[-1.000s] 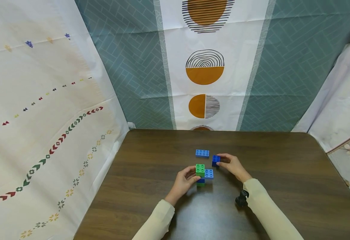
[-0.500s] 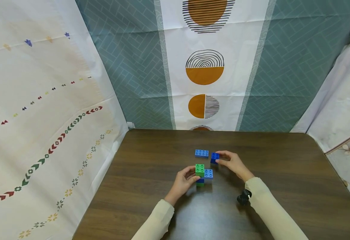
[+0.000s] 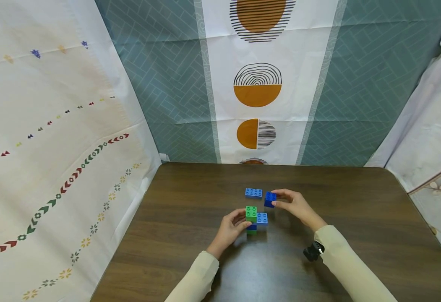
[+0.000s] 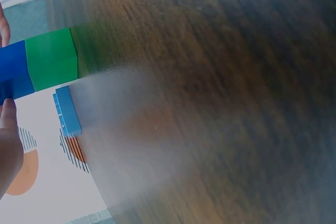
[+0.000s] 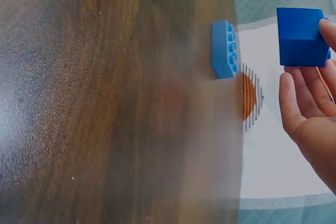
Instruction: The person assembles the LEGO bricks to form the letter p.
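Note:
My left hand grips a small stack of toy bricks from its left side. On top of the stack is a green brick; a light blue brick juts out to the right, with a dark blue brick and a lower green brick beneath. Between thumb and fingers, my right hand pinches a dark blue square brick, held behind and to the right of the stack, apart from it. In the right wrist view that brick appears raised off the table.
A long light blue brick lies alone on the brown wooden table, behind the stack. Patterned cloths hang at the back and both sides. A black device sits at the right wrist.
My right hand has shifted slightly left with the dark blue brick, and its forearm has turned a little, the wrist going right. My left hand and the stack look nearly still.

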Demonstrator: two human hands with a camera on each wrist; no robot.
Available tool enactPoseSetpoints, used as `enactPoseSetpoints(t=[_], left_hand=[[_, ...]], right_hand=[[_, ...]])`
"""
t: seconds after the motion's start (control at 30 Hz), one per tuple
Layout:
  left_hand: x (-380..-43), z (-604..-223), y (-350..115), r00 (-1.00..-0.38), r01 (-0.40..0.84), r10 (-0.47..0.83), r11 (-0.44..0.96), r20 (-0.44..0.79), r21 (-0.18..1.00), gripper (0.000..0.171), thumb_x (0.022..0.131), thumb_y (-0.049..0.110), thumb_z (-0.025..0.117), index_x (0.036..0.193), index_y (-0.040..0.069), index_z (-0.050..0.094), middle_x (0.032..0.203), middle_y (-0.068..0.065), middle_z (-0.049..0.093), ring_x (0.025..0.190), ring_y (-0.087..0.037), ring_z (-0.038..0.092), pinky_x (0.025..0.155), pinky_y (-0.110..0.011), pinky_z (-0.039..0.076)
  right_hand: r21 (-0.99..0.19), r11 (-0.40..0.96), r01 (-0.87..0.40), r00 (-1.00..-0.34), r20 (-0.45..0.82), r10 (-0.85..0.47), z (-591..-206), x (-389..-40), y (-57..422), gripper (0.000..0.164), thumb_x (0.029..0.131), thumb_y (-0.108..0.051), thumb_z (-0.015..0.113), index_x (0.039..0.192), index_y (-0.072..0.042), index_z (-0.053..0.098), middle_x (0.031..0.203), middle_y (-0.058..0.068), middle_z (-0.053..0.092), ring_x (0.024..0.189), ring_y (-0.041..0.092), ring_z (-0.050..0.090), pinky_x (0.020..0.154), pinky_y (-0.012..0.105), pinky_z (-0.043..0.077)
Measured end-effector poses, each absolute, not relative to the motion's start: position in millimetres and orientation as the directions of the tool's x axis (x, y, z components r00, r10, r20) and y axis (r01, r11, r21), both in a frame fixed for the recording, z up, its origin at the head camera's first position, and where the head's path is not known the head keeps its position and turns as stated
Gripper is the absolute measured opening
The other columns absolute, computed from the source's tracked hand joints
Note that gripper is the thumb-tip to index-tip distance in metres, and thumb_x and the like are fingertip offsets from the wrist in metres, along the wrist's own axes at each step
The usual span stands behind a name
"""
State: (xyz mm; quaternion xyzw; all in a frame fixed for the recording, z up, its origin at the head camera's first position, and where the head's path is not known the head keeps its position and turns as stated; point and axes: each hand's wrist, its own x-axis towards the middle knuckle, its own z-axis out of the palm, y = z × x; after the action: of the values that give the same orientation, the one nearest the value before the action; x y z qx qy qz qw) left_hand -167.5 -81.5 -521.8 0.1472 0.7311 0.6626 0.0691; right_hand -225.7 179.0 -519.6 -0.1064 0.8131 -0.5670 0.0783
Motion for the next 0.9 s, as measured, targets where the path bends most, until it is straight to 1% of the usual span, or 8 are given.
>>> enactPoseSetpoints(t=[0.27,0.5,0.7,0.9], left_hand=[[-167,-520,-81,-0.948,0.125,0.304,0.09,0.092,0.988,0.035,0.087,-0.003,0.066,0.121,-0.008,0.058,0.119,-0.024,0.061,0.113,-0.035,0.059,0.093,-0.027,0.051],[-166,-518,-82,-0.947,0.124,0.309,0.088,0.091,0.988,0.035,0.088,-0.003,0.066,0.122,-0.008,0.058,0.119,-0.025,0.061,0.113,-0.036,0.059,0.093,-0.027,0.051],[-166,-518,-81,-0.948,0.125,0.305,0.096,0.091,0.987,0.035,0.087,-0.002,0.067,0.121,-0.008,0.058,0.118,-0.024,0.062,0.112,-0.035,0.059,0.093,-0.028,0.051],[-166,-517,-81,-0.949,0.127,0.301,0.094,0.093,0.987,0.034,0.088,-0.002,0.067,0.12,-0.007,0.059,0.118,-0.023,0.062,0.112,-0.034,0.059,0.093,-0.028,0.051]], right_hand=[[-0.939,0.325,-0.114,-0.954,0.012,-0.299,-504,-214,179,0.045,0.086,-0.032,0.073,0.125,-0.011,0.06,0.124,0.013,0.06,0.114,0.036,0.055,0.092,0.048,0.052],[-0.942,0.298,-0.154,-0.934,0.04,-0.356,-496,-205,179,0.04,0.089,-0.027,0.071,0.123,-0.009,0.06,0.119,0.013,0.062,0.107,0.032,0.058,0.087,0.036,0.055],[-0.939,0.294,-0.178,-0.923,0.056,-0.382,-495,-199,179,0.039,0.088,-0.024,0.072,0.122,-0.009,0.06,0.118,0.013,0.063,0.106,0.03,0.059,0.084,0.027,0.054],[-0.934,0.298,-0.198,-0.915,0.067,-0.399,-495,-193,179,0.037,0.087,-0.024,0.073,0.12,-0.011,0.061,0.116,0.011,0.064,0.104,0.03,0.06,0.083,0.025,0.054]])
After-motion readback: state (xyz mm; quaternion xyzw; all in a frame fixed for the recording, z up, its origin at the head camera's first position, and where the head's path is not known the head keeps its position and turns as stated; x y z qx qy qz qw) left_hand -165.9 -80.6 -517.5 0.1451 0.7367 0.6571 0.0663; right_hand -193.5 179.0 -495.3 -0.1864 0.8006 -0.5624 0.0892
